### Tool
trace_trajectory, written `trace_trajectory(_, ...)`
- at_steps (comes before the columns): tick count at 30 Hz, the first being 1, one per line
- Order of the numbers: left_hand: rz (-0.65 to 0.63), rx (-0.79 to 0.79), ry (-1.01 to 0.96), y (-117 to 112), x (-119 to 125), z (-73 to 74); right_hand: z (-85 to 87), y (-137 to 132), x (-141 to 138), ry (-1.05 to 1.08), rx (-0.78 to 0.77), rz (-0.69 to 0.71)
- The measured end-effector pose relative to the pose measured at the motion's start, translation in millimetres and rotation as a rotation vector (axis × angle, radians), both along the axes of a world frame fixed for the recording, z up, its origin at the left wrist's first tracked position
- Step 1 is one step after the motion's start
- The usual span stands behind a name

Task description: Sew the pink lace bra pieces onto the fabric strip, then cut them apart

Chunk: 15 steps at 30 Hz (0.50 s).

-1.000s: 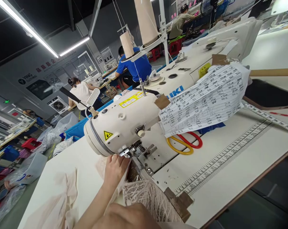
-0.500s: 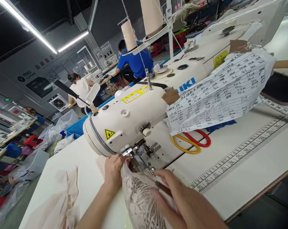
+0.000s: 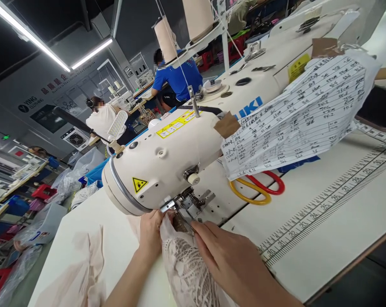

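Note:
A cream sewing machine (image 3: 167, 157) stands on the white table (image 3: 324, 213). Under its presser foot (image 3: 185, 209) lies a piece of white lace fabric (image 3: 186, 268). My left hand (image 3: 151, 232) pinches the lace's left edge right beside the foot, fingers closed on the cloth. My right hand (image 3: 231, 260) lies on top of the lace with its fingers stretched toward the needle area, pressing the fabric down.
A taped paper sheet of figures (image 3: 292, 119) hangs off the machine arm. Red and yellow scissors (image 3: 260, 189) lie behind it. Pale fabric (image 3: 81, 273) sits at the table's left. Thread cones (image 3: 197, 17) stand above. People sit at other machines in the background.
My right hand came up from the bottom edge and moved onto the lace, reaching close to the presser foot. The lace bunched up under it. My left hand stayed by the foot.

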<state>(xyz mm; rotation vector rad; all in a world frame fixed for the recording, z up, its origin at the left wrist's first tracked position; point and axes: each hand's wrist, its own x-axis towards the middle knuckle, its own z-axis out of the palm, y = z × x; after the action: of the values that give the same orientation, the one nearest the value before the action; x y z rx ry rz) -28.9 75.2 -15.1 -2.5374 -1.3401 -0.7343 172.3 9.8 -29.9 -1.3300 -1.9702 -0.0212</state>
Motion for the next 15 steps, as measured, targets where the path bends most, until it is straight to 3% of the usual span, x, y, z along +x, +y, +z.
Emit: trace_trajectory(15, -0.038, 0.098, 0.006, 2.3, 1.8, 2.4, -3.5, 2.5, -3.8, -0.037, 0.065, -0.056)
